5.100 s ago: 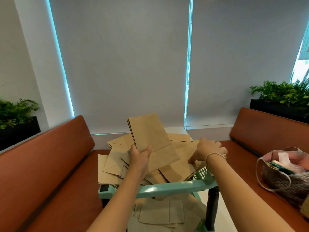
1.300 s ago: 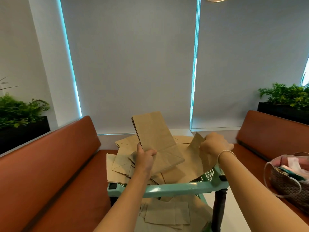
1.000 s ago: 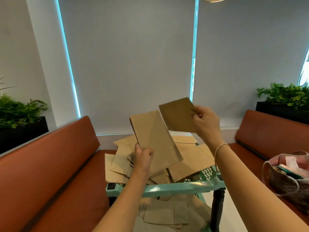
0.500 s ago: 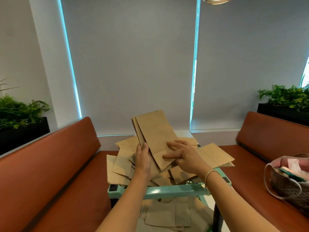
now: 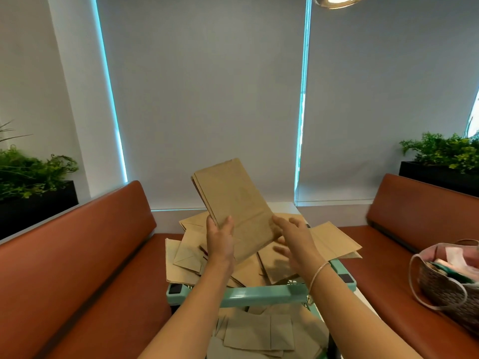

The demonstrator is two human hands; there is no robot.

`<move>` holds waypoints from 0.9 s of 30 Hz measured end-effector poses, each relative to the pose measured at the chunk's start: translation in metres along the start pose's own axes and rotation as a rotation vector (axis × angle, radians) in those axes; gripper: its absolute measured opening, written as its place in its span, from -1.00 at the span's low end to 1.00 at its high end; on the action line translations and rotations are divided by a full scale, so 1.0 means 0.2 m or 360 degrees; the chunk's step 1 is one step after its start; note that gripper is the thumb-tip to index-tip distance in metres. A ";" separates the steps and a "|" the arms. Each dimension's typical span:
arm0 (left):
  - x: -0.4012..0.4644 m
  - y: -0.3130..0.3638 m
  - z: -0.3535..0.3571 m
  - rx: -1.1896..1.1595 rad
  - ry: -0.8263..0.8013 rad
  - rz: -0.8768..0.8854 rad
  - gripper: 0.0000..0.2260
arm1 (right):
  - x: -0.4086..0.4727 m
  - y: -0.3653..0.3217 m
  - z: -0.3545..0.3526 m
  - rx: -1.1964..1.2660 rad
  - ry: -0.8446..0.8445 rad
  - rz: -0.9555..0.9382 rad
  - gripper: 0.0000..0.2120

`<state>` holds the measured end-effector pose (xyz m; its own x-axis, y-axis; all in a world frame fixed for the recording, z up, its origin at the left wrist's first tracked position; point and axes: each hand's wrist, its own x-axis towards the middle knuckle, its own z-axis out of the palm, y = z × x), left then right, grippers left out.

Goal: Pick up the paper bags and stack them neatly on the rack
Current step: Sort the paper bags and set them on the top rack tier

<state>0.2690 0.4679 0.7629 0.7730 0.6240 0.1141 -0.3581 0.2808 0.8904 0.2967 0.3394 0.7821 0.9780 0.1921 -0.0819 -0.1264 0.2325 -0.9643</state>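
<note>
Far left, a green plant (image 5: 28,174) is sitting in a black planter (image 5: 39,211), behind the back of a brown bench (image 5: 77,268) that is running along the left side.

Centre, a mint-green rack (image 5: 261,295) is standing between the benches, its near rail crossing under both forearms. Loose paper bags (image 5: 186,257) are lying scattered and overlapping on its top tier, some hanging past the left and right edges. More bags (image 5: 256,335) are lying flat on the lower tier, nearest the camera.

The left hand (image 5: 220,242) is gripping a held stack of bags (image 5: 236,203) by its lower left edge, thumb on the front face, fingers going behind. The stack is raised above the loose pile and tilting, top leaning left and away. Several edges are showing at its left side, so more than one bag, count unclear.

The right hand (image 5: 293,239) is just right of the stack's lower right corner, fingers spread and mostly straight, clasping nothing. It is blurring; whether the fingertips are touching the stack edge I cannot tell. A thin bracelet (image 5: 318,270) is circling that wrist.

Behind, grey blinds (image 5: 207,99) are covering the windows, and a ceiling lamp (image 5: 337,1) is glowing at top.

Right, a second brown bench (image 5: 404,229) is carrying a woven basket (image 5: 448,288) with cloth items inside, near right edge. Far right, another plant (image 5: 440,151) is sitting in a dark planter.
</note>
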 end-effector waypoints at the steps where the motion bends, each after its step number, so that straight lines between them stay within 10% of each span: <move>1: -0.01 0.02 0.02 -0.0070 -0.0006 0.0009 -0.54 | -0.01 0.00 0.01 0.0281 -0.0091 0.0158 -0.63; 6: -0.10 0.10 0.13 -0.0225 -0.0087 0.0011 -0.81 | -0.03 0.00 0.07 0.0968 -0.0246 0.0215 -0.86; 13: 0.07 0.35 0.09 -0.0344 -0.0130 0.0124 -0.51 | -0.08 -0.06 0.01 0.0881 -0.0291 0.0164 -0.87; 22: 0.08 0.41 0.08 -0.0320 -0.0089 0.0266 -0.94 | -0.09 -0.05 0.05 0.0965 -0.0437 0.0190 -0.84; 27: 0.06 0.32 0.11 -0.0342 -0.0024 0.0222 -0.67 | -0.08 -0.04 0.09 0.0933 -0.0343 0.0141 -0.83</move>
<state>0.2663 0.4777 0.8312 0.7154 0.6572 0.2373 -0.5637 0.3422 0.7518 0.2799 0.3519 0.7963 0.9119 0.4080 -0.0439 -0.3354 0.6792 -0.6528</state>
